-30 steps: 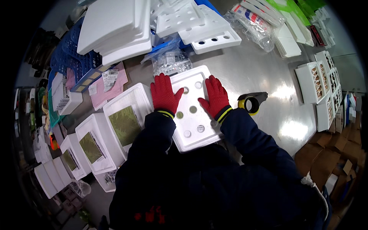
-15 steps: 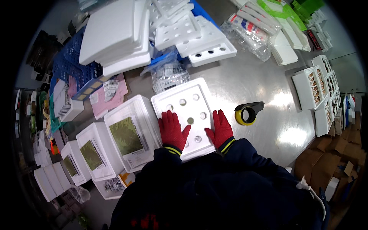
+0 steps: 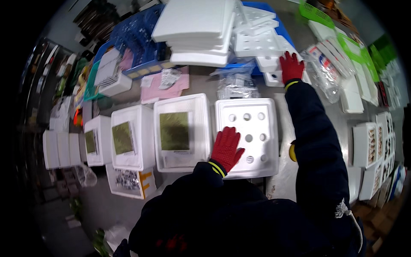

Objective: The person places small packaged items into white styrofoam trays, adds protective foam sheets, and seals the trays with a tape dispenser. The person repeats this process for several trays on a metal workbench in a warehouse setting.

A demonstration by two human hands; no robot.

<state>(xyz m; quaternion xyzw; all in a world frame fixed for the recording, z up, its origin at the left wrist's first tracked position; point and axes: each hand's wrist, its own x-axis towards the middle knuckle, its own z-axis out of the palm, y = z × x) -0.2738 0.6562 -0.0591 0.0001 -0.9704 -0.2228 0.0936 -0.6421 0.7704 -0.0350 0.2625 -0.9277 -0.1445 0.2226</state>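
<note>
My left hand (image 3: pixel 226 150), in a red glove, lies flat with fingers extended on the left part of a white foam panel with round holes (image 3: pixel 255 124), straight in front of me. My right arm stretches far forward, and the red-gloved right hand (image 3: pixel 292 68) rests with its fingers spread over a white foam panel (image 3: pixel 272 79) in the back pile. Whether it presses or only touches that panel I cannot tell. More holed foam panels (image 3: pixel 257 44) lie stacked just beyond it.
White foam boxes with green-printed sheets (image 3: pixel 182 100) line the left side. Plain white foam lids (image 3: pixel 192 19) are piled at the back. Clear plastic packets (image 3: pixel 238 81) and a bagged roll (image 3: pixel 323 70) lie ahead. A yellow tape roll (image 3: pixel 293 151) is partly hidden by my right forearm.
My right hand has left the near foam panel and moved forward to the back pile. My left hand stays on the near panel. The whole view has turned.
</note>
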